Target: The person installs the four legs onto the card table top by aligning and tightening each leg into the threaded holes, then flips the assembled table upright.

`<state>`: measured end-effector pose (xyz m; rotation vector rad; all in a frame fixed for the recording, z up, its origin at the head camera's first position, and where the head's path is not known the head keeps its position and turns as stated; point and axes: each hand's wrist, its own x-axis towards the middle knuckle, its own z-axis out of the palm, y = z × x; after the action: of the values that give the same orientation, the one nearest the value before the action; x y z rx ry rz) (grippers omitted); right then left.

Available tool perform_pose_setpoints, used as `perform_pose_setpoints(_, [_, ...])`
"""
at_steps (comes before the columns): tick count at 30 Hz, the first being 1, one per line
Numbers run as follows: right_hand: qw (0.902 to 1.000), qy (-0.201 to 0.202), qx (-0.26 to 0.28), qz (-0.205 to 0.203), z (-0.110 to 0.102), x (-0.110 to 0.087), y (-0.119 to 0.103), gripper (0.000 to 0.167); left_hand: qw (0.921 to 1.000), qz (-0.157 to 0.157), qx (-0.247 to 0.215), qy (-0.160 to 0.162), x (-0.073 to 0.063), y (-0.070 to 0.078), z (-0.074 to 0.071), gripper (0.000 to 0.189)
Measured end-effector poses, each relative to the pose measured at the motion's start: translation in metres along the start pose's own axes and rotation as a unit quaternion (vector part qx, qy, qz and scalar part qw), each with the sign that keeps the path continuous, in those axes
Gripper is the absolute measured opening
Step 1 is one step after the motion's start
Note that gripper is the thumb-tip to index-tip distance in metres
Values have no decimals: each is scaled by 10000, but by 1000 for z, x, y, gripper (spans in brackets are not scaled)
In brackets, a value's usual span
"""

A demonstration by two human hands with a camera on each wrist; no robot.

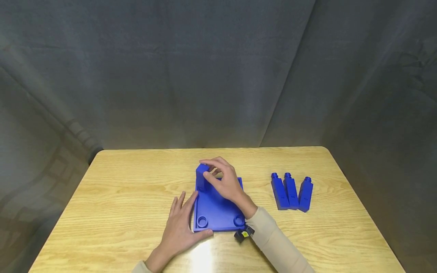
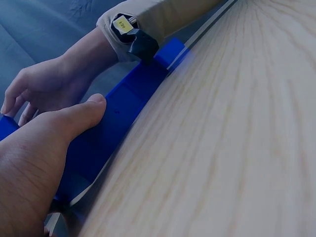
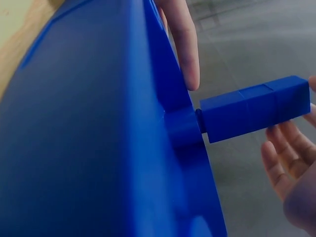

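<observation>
A square blue board (image 1: 218, 212) with raised edges and round corner sockets lies on the table. At its far left corner stands a blue table leg (image 1: 200, 178). My right hand (image 1: 227, 184) holds the leg near its top, between thumb and fingers. In the right wrist view the leg (image 3: 252, 111) meets a socket (image 3: 182, 127), a bit of its narrow neck still showing. My left hand (image 1: 177, 229) rests at the board's near left corner, fingers extended along the left side, thumb against the front edge.
Several more pieces lie on the wooden table (image 1: 129, 182): three loose blue legs (image 1: 291, 192) with threaded ends, to the right of the board. A black wrist camera (image 1: 243, 234) is on the right sleeve by the board's near right corner. Grey curtains (image 1: 205, 76) surround the table.
</observation>
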<state>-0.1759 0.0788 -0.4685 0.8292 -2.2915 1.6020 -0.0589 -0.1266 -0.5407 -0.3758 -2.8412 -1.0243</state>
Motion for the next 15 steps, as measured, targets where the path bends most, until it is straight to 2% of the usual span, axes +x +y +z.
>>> perform_pose_setpoints(4, [9999, 44, 137, -51, 0, 1, 2, 32, 10000, -17, -18, -1, 0, 0, 0, 128])
perform_pose_setpoints(15, [9984, 202, 12, 519, 1, -2, 0, 32, 10000, -4, -16, 33, 0, 0, 0, 128])
